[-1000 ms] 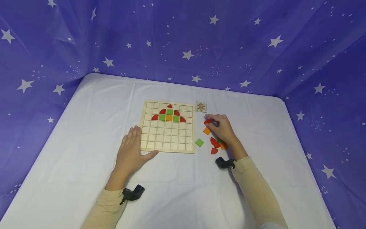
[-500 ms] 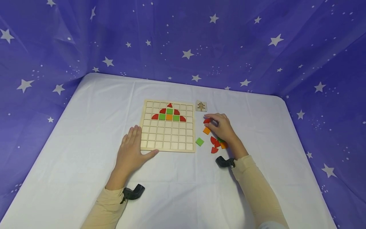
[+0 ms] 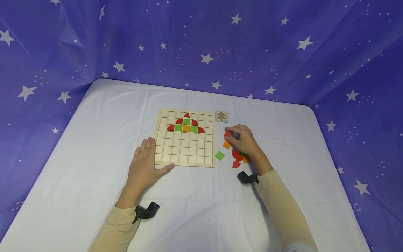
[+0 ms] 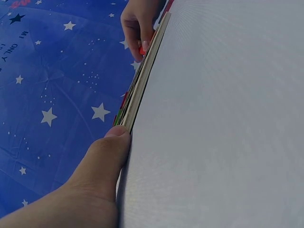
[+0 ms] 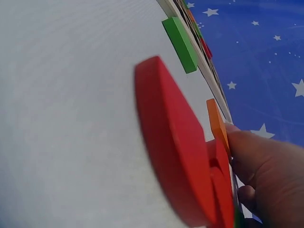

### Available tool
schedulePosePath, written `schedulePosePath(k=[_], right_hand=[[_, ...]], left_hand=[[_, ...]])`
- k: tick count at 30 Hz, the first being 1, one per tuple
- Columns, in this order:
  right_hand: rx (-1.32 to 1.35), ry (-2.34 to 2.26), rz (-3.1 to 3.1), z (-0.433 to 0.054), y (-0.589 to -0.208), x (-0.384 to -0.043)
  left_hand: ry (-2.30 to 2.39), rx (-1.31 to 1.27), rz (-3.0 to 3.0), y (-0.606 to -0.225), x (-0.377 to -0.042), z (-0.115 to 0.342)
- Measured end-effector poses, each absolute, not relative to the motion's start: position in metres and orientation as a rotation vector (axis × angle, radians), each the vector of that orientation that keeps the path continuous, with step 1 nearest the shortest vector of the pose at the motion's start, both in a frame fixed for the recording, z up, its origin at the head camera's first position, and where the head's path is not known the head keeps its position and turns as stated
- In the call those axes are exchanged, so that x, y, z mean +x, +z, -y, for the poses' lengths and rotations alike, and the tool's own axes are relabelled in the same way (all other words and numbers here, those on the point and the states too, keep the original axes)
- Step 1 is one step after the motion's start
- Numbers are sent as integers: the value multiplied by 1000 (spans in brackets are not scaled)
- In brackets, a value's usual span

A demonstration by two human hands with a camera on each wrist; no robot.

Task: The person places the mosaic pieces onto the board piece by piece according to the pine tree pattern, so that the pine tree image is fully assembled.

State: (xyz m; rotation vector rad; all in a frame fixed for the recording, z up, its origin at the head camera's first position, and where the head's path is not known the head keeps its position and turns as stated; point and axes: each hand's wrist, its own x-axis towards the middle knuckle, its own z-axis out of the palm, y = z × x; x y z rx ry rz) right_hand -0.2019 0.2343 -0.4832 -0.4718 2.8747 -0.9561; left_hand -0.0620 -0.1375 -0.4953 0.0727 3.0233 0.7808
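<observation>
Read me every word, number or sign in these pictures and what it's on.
"MI ONLY", on the blue cloth, left wrist view.
"IS", less certain, beside it on the same cloth.
Pink marks at the top left of that view: too blurred to read.
No text is readable on the card, board or tiles.

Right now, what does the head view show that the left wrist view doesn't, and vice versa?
Only the head view: the small tree card, the loose green square, and the orange square by the right hand. It also shows the board's grid from above.

Only the left wrist view: a dark star and dark lettering on the blue cloth.

Both: the left hand at the wooden board, the red piece in the right hand's fingers, the white tablecloth and the blue cloth.
</observation>
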Motion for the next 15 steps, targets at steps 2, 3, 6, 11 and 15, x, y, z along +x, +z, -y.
schedulePosePath(k=[2, 3, 6, 11, 15], right_hand=[[-446, -949, -2874, -234, -483, -202], [-436, -941, -2878, -234, -483, -202], [-427, -900, -2905, -232, -481, -201], [-439, -825, -2974, -221, -473, -198], [-432, -825, -2999, -207, -463, -193]], left_hand=[[785, 79, -3024, -495, -62, 137], [789, 84, -3024, -495, -62, 137], [790, 90, -3027, -494, -62, 137], [792, 92, -3030, -493, -61, 137], [792, 95, -3032, -494, -61, 137]])
